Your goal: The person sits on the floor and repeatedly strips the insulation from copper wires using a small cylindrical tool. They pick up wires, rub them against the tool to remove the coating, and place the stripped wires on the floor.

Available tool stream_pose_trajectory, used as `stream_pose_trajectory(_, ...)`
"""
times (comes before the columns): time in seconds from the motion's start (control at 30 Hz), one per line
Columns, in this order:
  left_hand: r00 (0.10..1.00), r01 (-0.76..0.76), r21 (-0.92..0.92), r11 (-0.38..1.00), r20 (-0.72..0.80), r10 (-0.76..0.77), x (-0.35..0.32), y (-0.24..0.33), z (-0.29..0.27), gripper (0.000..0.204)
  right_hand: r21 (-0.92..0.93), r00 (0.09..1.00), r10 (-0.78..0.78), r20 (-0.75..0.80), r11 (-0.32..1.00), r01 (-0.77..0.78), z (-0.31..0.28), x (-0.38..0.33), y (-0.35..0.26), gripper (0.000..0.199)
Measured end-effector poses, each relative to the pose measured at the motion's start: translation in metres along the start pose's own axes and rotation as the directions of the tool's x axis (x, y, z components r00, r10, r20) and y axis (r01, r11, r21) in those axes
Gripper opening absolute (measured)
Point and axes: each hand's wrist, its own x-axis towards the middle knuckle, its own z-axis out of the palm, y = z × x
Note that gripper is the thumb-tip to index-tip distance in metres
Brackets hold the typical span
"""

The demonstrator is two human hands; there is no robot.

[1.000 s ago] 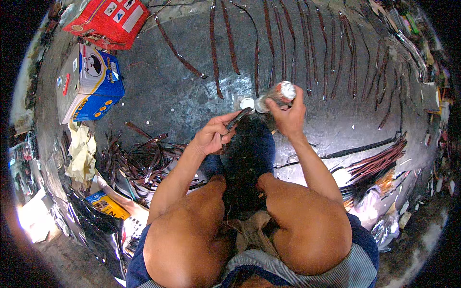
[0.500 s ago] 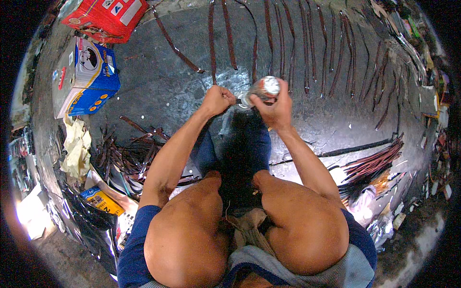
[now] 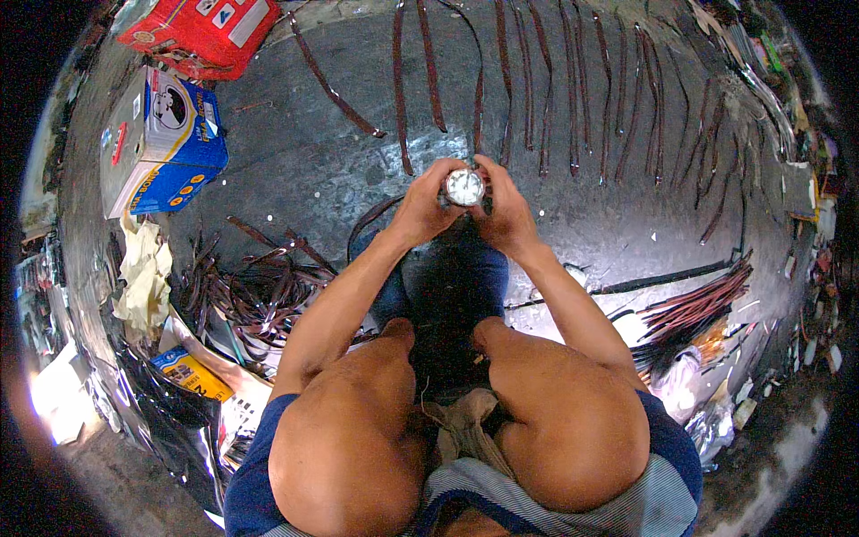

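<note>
Drawn closer, my left hand (image 3: 429, 204) and right hand (image 3: 504, 208) curl fingers round a silver-topped, metallic-looking cylinder (image 3: 464, 187). Likely stiff; grip its sides.

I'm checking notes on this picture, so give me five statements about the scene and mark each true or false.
1. The left hand and the right hand meet at the silver-topped can. True.
2. The blue box stands between the red box and the crumpled paper. True.
3. The red box is at the picture's right edge. False: it is at the upper left.
4. The crumpled paper is black. False: it is pale cream.
5. A bundle of reddish strips lies to the right of the right hand. True.
</note>
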Motion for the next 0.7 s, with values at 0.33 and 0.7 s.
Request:
stream_pose_trajectory(0.33, 0.999, -0.039, 0.046, 0.998, 0.038, 0.037, 0.006, -0.004, 0.002, 0.044, 0.278, 0.874, 0.484, 0.029, 0.836, -0.472, 0.034, 0.013, 0.116, 0.032)
stream_pose_trajectory(0.7, 0.993, 0.072, 0.030, 0.997, 0.088, -0.075, 0.015, -0.001, 0.004, 0.047, 0.703, 0.926, 0.347, -0.148, 0.696, -0.148, -0.154, -0.002, -0.061, 0.029)
